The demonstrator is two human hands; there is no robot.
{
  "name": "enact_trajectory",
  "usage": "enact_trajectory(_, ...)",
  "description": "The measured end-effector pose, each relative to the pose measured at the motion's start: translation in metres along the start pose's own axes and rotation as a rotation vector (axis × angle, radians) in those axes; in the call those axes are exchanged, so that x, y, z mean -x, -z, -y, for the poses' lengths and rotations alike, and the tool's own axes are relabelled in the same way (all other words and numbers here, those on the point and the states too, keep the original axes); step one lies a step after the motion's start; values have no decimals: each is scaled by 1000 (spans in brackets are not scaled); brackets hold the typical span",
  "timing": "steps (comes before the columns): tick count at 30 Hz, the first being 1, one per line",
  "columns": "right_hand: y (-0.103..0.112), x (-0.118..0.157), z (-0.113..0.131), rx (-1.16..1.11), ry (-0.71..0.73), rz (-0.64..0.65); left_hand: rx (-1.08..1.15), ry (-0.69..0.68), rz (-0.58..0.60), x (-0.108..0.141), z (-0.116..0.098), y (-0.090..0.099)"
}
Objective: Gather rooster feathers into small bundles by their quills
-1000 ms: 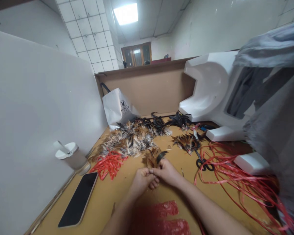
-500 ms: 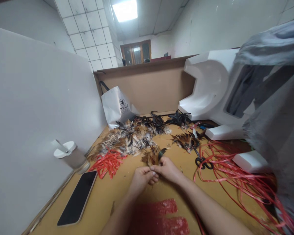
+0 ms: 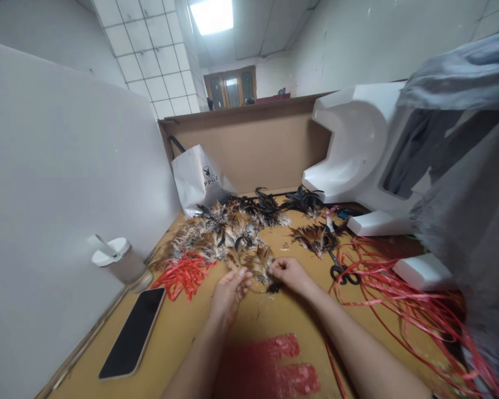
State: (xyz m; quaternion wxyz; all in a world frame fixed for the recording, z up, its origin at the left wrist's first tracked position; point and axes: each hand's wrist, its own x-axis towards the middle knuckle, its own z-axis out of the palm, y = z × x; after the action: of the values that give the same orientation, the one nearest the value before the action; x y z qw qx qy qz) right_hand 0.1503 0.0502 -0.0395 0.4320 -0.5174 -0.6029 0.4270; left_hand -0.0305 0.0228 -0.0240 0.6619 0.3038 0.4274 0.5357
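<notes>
Brown and black feathers [image 3: 258, 265] lie on the tan table between my two hands. My left hand [image 3: 231, 288] is closed, its thumb and fingers pinched at the left edge of these feathers, some of which rise from the fingertips. On the other side, my right hand [image 3: 293, 275] has its fingers pinched together at the feathers' right edge; what is between its fingertips is too small to make out. Behind them spreads a large heap of mixed feathers [image 3: 228, 230]. A separate brown bunch [image 3: 315, 238] lies to the right, near black scissors [image 3: 345, 274].
Short red strips [image 3: 185, 275], a phone [image 3: 133, 332] and a lidded cup [image 3: 122, 263] are at the left. Long red strands [image 3: 399, 288] and white foam [image 3: 423, 271] occupy the right. A white bag [image 3: 199, 180] stands at the back left.
My hands, together before, have moved apart. The feathers that stood up at my fingers now lie lower between the hands, with a dark tuft near my right hand.
</notes>
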Motion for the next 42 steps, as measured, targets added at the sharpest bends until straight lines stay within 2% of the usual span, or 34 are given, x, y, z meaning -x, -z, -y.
enact_trajectory(3,-4,3,-5,251,24,-14,25,18,10,0,1,1)
enact_trajectory(7,-11,11,3,532,44,-85,44,45,25,3,1,-1)
enact_trajectory(11,-13,14,9,622,47,-115,50,62,47,3,2,-2)
enact_trajectory(14,-12,11,8,483,38,-40,52,62,38,1,4,0)
enact_trajectory(19,-9,6,4,90,-48,43,68,75,62,-1,6,2)
enact_trajectory(27,-7,7,11,-164,-84,17,45,121,81,1,6,-1)
enact_trajectory(30,-7,10,18,-339,-170,76,57,128,103,2,6,-2)
enact_trajectory(33,-9,13,24,-505,-164,150,71,141,130,4,6,-2)
enact_trajectory(38,-18,18,30,-601,-127,183,89,181,187,7,9,-4)
enact_trajectory(42,-27,20,32,-603,-123,155,113,217,232,8,11,-7)
